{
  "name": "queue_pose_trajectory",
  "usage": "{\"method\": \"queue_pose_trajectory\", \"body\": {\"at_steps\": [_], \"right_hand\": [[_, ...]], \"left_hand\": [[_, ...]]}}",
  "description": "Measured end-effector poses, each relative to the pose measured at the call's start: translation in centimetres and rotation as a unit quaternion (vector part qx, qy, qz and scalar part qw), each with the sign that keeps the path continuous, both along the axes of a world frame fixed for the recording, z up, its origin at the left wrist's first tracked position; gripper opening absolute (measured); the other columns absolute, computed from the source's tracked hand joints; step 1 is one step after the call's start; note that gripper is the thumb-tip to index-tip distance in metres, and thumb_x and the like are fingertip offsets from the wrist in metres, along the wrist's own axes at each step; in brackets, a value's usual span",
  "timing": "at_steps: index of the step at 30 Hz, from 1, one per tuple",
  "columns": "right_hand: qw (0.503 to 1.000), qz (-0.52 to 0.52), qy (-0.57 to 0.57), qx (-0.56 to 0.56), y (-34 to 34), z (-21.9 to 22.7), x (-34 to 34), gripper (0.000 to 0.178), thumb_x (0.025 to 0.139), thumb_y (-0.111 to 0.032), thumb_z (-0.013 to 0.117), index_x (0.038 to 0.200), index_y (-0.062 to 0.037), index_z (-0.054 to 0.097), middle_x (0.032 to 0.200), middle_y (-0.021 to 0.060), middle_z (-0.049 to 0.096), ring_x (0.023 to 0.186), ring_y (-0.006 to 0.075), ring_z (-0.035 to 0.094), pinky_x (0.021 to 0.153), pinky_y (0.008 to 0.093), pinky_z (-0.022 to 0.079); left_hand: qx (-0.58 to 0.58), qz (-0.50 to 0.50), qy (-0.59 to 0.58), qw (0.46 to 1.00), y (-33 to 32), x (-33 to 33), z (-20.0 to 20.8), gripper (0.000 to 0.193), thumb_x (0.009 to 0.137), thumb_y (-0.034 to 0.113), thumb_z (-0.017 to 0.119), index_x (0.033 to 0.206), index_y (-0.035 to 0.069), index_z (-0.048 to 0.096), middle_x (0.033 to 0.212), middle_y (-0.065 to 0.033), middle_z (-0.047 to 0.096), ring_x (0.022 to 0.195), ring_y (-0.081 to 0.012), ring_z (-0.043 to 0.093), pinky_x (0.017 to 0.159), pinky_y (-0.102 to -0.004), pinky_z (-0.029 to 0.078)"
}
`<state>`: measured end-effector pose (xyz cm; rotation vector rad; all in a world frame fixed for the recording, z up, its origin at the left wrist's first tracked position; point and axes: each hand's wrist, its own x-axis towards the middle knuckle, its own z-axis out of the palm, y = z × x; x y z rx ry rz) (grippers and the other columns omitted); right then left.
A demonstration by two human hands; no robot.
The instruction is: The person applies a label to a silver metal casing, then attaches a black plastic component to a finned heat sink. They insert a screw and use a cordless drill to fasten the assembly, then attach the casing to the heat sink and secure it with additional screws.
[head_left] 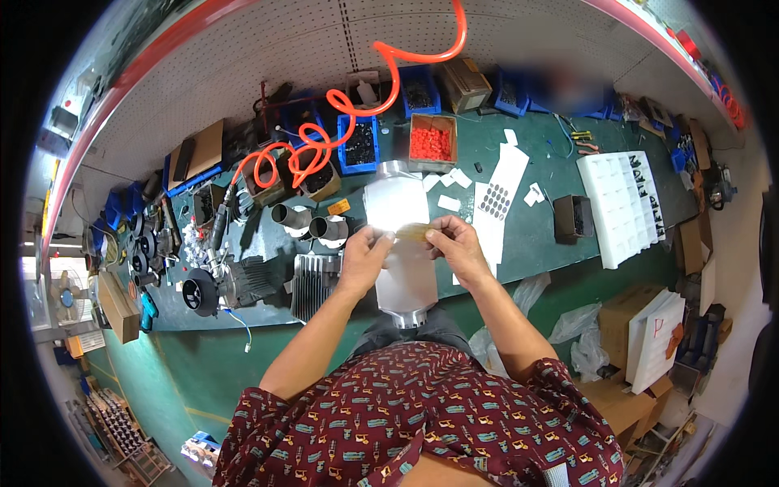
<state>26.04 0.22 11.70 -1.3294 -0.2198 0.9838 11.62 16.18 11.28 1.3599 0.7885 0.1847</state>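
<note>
Just in front of me, a thin yellowish-brown strip (414, 233) is stretched between my two hands. It is blurred, so its exact kind is unclear. Thumb and fingers of my left hand (364, 258) pinch its left end. At its right end, my right hand (459, 250) grips it the same way. Beneath both hands lies a white housing (406, 276) with silver round collars at its far and near ends; its near end juts past the bench edge toward my lap. Left of my left hand are a finned grey metal part (312, 284) and two silver round sleeves (328, 230).
An orange coiled air hose (333, 138) hangs over the green bench (527, 243). Behind stand a box of red parts (431, 143) and blue bins (358, 146). A sheet of dark oval stickers (493, 201) and a white foam tray (621, 207) lie to the right; motors (243, 280) sit left.
</note>
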Motion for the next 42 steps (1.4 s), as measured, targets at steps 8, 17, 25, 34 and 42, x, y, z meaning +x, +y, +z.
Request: {"method": "queue_pose_trajectory", "body": {"at_steps": [8,17,25,34,42], "right_hand": [[0.997,0.034,-0.050,-0.046,3.9,-0.2,0.0,0.007,0.096,-0.005,0.067,0.099,-0.0025,0.063,0.084,0.0028,0.065,0.073,0.0097,0.061,0.064,0.0258,0.052],[0.982,-0.018,-0.169,-0.081,6.7,-3.0,2.0,0.020,0.088,-0.006,0.071,0.105,0.0009,0.064,0.087,0.0062,0.068,0.076,0.0124,0.064,0.067,0.0277,0.053],[0.941,-0.102,-0.269,-0.181,9.5,-3.4,3.3,0.037,0.079,-0.004,0.078,0.111,0.0019,0.061,0.084,0.0125,0.071,0.074,0.0201,0.069,0.069,0.0344,0.056],[0.925,-0.098,-0.299,-0.213,9.9,-3.3,4.0,0.040,0.076,-0.004,0.079,0.110,0.0057,0.060,0.081,0.0123,0.072,0.070,0.0168,0.069,0.063,0.0315,0.056],[0.925,-0.093,-0.296,-0.219,10.2,-4.2,4.3,0.039,0.075,-0.004,0.078,0.108,0.0049,0.059,0.079,0.0122,0.071,0.068,0.0163,0.068,0.062,0.0310,0.055]], "left_hand": [[-0.052,0.057,-0.066,0.995,2.1,-0.7,-1.1,0.018,0.097,0.019,0.068,0.092,0.002,0.065,0.075,0.0011,0.060,0.064,-0.0056,0.053,0.055,-0.0246,0.046],[0.184,0.054,0.004,0.982,3.8,2.9,-4.5,0.024,0.093,0.019,0.072,0.090,-0.004,0.067,0.075,-0.0099,0.067,0.068,-0.0175,0.063,0.065,-0.0336,0.051],[0.268,0.031,0.170,0.948,4.9,6.0,-3.6,0.026,0.093,0.027,0.068,0.095,0.001,0.072,0.089,-0.0195,0.073,0.087,-0.0383,0.071,0.078,-0.0464,0.054],[0.273,0.029,0.199,0.941,5.2,6.7,-3.7,0.026,0.091,0.028,0.070,0.095,0.002,0.072,0.088,-0.0180,0.074,0.086,-0.0370,0.072,0.078,-0.0468,0.055],[0.278,0.038,0.185,0.942,5.4,6.8,-4.4,0.025,0.088,0.027,0.072,0.091,0.002,0.073,0.084,-0.0174,0.073,0.083,-0.0365,0.072,0.077,-0.0466,0.055]]}}
